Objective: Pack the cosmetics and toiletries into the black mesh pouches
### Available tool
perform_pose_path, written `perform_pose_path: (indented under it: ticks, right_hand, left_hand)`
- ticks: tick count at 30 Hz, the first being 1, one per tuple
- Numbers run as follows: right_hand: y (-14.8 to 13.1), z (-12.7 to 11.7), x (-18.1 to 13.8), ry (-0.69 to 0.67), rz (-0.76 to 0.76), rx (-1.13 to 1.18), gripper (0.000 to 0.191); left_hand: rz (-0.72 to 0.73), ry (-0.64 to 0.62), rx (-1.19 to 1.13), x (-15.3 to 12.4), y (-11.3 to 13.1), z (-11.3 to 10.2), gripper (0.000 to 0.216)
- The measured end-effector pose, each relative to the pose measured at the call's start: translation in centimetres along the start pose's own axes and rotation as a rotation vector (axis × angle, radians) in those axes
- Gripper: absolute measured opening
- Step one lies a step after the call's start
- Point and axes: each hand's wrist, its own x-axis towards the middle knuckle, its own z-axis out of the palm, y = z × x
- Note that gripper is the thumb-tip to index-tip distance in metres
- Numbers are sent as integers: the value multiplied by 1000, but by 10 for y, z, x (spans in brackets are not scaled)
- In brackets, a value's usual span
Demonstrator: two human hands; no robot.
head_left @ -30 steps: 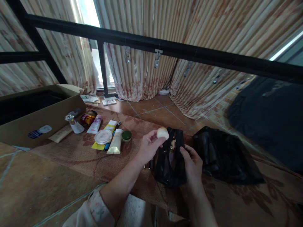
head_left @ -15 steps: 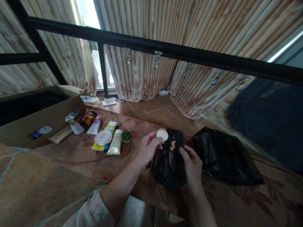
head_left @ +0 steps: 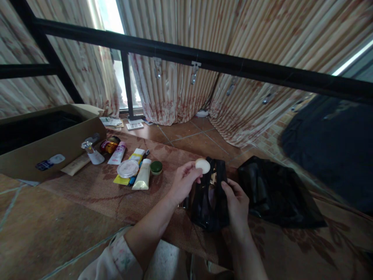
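Pinched in the fingers of my left hand [head_left: 186, 181] is a small round white disc [head_left: 203, 166], like a lid or powder puff; its exact kind is unclear. It is held at the left edge of an open black zippered pouch [head_left: 201, 206], over the opening. My right hand [head_left: 237, 198] grips the pouch's right edge between thumb and fingers. Something gold and shiny [head_left: 213, 178] shows inside the pouch. A dark stick-like item [head_left: 185, 203] lies beside the pouch, partly hidden by my left hand.
Left on the brown cloth [head_left: 116, 204] lie a cream tube [head_left: 142, 175], green-lidded jar [head_left: 156, 167], round clear container [head_left: 128, 168], pink tube [head_left: 117, 153] and pump bottle [head_left: 94, 154]. A cardboard box [head_left: 72, 142] stands far left. A black plastic bag [head_left: 276, 194] lies right; a dark rail [head_left: 186, 58] crosses ahead.
The white disc has shifted very slightly to the right over the pouch and turned its face a little more. Both hands otherwise keep their places; the view has moved slightly.
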Motion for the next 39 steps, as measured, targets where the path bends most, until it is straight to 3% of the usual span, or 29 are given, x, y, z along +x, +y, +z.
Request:
perform_pose_path:
  ticks: [9,39]
  right_hand:
    - [-4,0,-1,1,-8,10,38]
    - [-6,0,-3,-8,-6,13,40]
  left_hand:
    - [45,-47,12,-3,3,2,30]
    - [-44,-164,-19,-6,6,4,36]
